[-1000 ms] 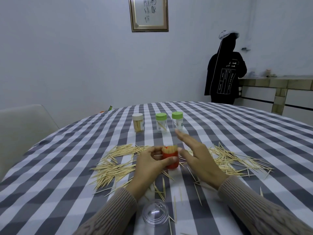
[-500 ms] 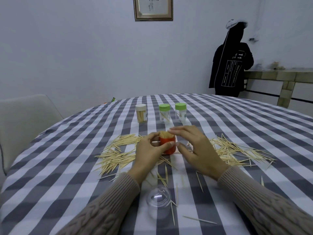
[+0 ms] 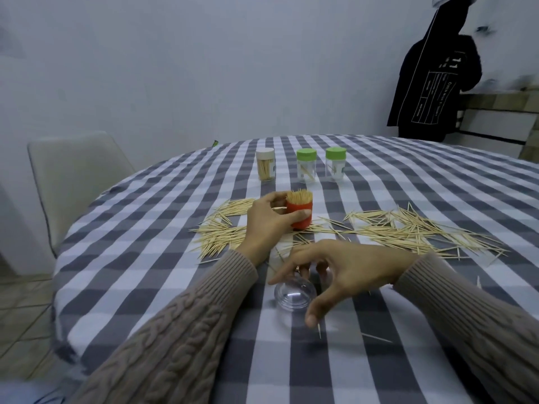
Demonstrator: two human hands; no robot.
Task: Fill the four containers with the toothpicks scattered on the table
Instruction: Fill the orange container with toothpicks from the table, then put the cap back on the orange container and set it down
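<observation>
The left hand (image 3: 267, 221) gripped the red container (image 3: 300, 214), fingers behind it and thumb curled across its front, holding it upright on the checked table (image 3: 140, 258). The container was packed with toothpicks whose tips stood in a tight bundle above its rim. The right hand (image 3: 347, 269) was nearer the camera than the red container, spread in a loose claw over the clear lid (image 3: 295, 293), which lay on the cloth. Its fingertips reached down at the lid's far edge and its thumb came round the near side; whether they actually touched the plastic could not be told, and nothing was yet pinched.

Loose toothpicks lay in two heaps flanking the red container: one pile (image 3: 221, 228) to its left, partly hidden by the left wrist, and a wider scatter (image 3: 414, 231) to its right. A few strays (image 3: 376, 337) lay near the lid, just beside the right thumb.

Beyond the red container, further from the camera, three capped containers stood in a row: a white-capped one (image 3: 265, 164) full of toothpicks, then two green-capped ones (image 3: 306, 165) (image 3: 336, 163) holding only a few.

To the left of the table stood a pale chair (image 3: 75, 173). Behind the table on the right, a person in a dark hooded coat (image 3: 431, 83) stood by the wall.
</observation>
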